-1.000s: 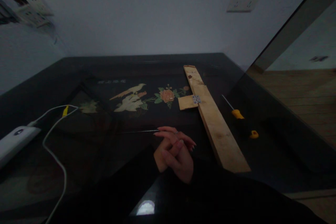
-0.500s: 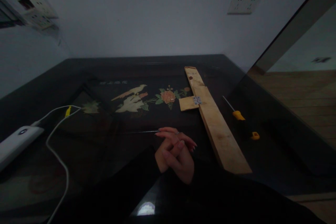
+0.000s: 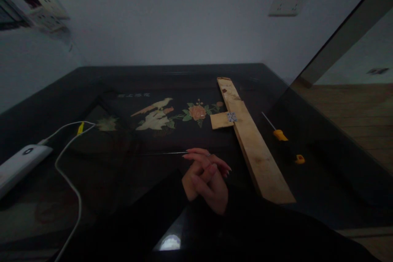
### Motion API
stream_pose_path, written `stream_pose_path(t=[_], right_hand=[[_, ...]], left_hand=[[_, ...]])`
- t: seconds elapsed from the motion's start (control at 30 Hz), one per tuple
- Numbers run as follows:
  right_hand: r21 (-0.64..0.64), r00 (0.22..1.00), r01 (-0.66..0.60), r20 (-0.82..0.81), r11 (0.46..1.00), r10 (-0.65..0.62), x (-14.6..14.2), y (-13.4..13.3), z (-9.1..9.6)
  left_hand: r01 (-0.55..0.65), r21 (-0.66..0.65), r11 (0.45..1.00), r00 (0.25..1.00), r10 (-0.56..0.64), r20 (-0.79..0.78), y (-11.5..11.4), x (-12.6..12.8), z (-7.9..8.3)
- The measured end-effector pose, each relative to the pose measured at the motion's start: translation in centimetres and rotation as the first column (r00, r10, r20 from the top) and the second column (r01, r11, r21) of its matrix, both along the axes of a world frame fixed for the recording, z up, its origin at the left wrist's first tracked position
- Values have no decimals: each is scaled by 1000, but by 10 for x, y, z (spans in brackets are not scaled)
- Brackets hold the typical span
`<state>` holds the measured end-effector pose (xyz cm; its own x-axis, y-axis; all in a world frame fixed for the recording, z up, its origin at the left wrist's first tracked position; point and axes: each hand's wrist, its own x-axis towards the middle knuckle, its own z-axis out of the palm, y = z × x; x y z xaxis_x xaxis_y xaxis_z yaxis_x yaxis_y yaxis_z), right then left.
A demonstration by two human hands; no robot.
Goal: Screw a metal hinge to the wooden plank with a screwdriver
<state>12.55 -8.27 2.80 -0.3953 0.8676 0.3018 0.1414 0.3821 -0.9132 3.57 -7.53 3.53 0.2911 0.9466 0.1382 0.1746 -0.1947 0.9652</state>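
My left hand (image 3: 190, 183) and my right hand (image 3: 214, 193) are clasped together low in the middle of the head view, fingers interlaced. No object shows between them. They rest over the dark glossy table, left of a long wooden board (image 3: 260, 151). A short wooden piece (image 3: 219, 120) juts out from the board's left side, and a metal hinge (image 3: 232, 117) lies across the joint between the two. To the right of the board lies a screwdriver (image 3: 279, 134) with a yellow and dark handle, its shaft pointing toward the wall.
On the left, a white power bank (image 3: 23, 168) has a white cable (image 3: 72, 186) with a yellow tag. The dark table (image 3: 147, 74) bears a bird-and-flower picture (image 3: 196, 112). A pale wall (image 3: 172, 16) with a socket plate (image 3: 287, 4) stands behind; wooden floor (image 3: 356, 110) is at right.
Everything in view has shifted very slightly to the right, as the camera moved a little. My hands stay clasped and the objects keep their places.
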Motion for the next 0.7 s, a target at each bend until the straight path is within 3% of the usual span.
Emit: stream_pose_path(t=[0.13, 0.3, 0.5, 0.7], right_hand=[[10, 1000, -2, 9, 1000, 2, 0, 0, -2], [12, 1000, -2, -8, 1000, 3, 0, 1, -4], [-3, 1000, -16, -5, 1000, 16, 1, 0, -1], [-4, 1000, -11, -8, 1000, 11, 1, 0, -1]], left_hand=[[169, -104, 980, 975, -151, 163, 1, -2, -2], [184, -198, 963, 980, -164, 116, 2, -4, 1], [140, -215, 967, 990, -130, 63, 3, 1, -3], [107, -218, 970, 992, -120, -45, 2, 1, 8]])
